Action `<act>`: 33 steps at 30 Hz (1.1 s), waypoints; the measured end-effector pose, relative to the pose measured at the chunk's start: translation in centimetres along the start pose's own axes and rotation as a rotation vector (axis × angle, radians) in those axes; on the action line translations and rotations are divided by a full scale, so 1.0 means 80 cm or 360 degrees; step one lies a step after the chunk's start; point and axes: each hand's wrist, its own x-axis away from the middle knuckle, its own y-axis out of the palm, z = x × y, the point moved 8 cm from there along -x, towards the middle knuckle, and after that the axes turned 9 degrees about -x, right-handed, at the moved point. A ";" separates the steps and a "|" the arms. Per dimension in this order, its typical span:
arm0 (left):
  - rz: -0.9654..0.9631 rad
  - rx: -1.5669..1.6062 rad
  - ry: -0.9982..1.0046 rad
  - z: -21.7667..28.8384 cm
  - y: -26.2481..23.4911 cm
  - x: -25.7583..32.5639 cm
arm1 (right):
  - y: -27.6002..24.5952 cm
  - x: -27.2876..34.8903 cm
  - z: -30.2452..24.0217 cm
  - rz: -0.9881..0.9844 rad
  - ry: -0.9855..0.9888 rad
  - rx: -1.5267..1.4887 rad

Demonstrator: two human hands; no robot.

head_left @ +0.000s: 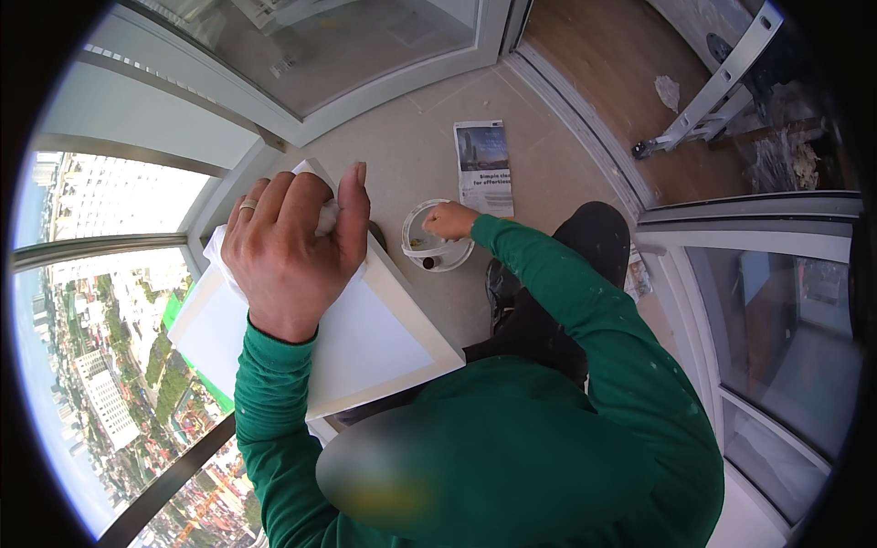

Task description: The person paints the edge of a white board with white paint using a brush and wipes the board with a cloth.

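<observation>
The left hand (292, 251) is pressing a crumpled white cloth (322, 217) flat-fingered onto the white square ledge's (365, 342) far edge — steadying itself — while the right hand (449, 220) is dipping, fingers pinched, into a round white tub (437, 239) on the floor.

Bare floor (416, 151) between leaflet (483, 166) and window frame (384, 87)
</observation>
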 end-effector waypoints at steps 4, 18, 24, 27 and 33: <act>-0.0180 -0.0193 -0.0148 -0.011 0.005 -0.001 | 0.012 -0.001 -0.006 0.0215 -0.0445 0.0293; -0.0312 -0.0085 -0.0060 -0.015 0.027 0.016 | 0.047 -0.063 0.049 0.0093 -0.0143 0.0669; -0.0351 -0.0082 -0.0084 -0.027 0.028 0.027 | 0.057 -0.060 0.050 0.0009 -0.0001 0.0707; -0.0361 -0.0057 -0.0106 -0.029 0.029 0.031 | 0.055 -0.064 0.054 0.0019 0.0038 0.0728; -0.0393 -0.0054 -0.0138 -0.027 0.037 0.023 | 0.047 -0.069 0.070 -0.0011 0.0088 0.0750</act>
